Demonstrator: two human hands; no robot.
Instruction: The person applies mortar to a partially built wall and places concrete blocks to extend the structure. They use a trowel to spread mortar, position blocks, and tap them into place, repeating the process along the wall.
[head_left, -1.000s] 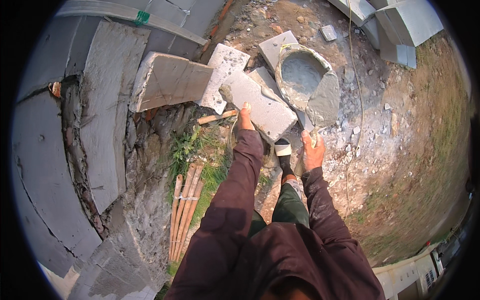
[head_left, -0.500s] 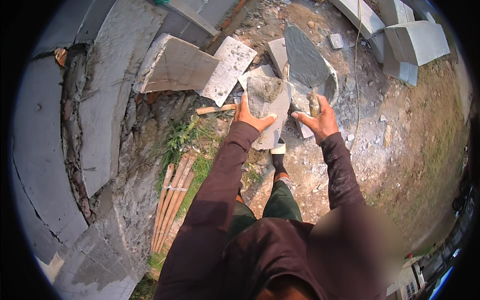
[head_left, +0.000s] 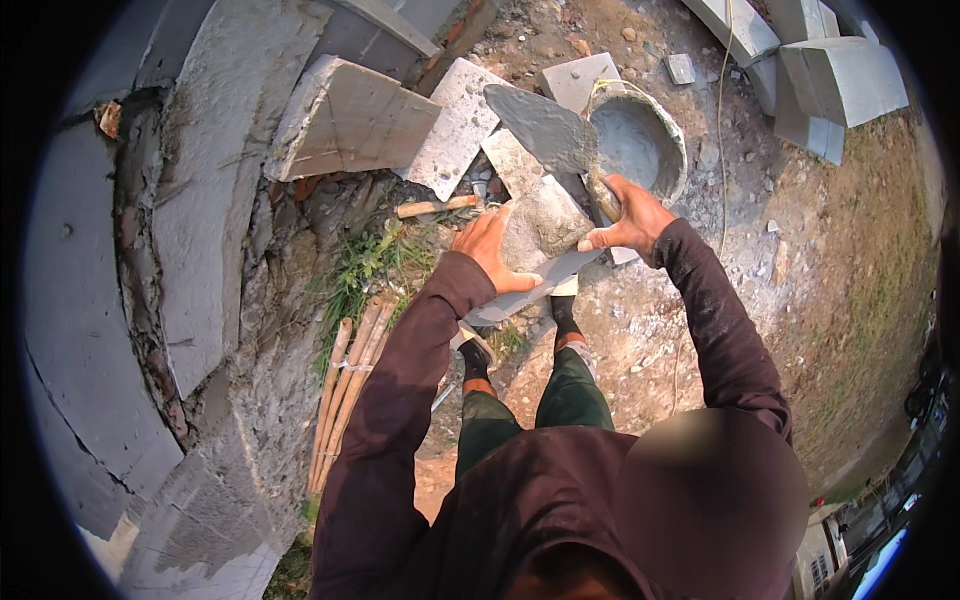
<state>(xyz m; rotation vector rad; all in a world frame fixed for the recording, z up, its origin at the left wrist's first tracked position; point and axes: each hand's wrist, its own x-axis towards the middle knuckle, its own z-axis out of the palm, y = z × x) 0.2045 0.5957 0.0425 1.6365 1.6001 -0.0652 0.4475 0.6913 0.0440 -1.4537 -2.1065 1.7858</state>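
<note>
My left hand (head_left: 492,252) is closed on the left edge of a broken grey block (head_left: 540,225), its thumb along the near side. The block is tilted, showing a rough, lumpy face and a smooth grey near face. My right hand (head_left: 636,222) grips the handle of a trowel (head_left: 545,128), and its thumb reaches to the block's right side. The trowel's broad blade, coated in grey, points away and to the left, beyond the block. Right behind my right hand stands a bucket (head_left: 683,150) with grey wet mix inside.
Grey block pieces (head_left: 458,125) lie beyond my hands and in a stack (head_left: 840,80) at the far right. To the left runs a broken concrete wall (head_left: 210,200). Bundled bamboo stakes (head_left: 350,390) lie near my left forearm. A cord (head_left: 723,130) crosses the rubble-strewn ground.
The trowel blade has swung left, off the bucket, whose inside now shows. The block has turned and tilted in my left hand, and my right hand has come closer to it.
</note>
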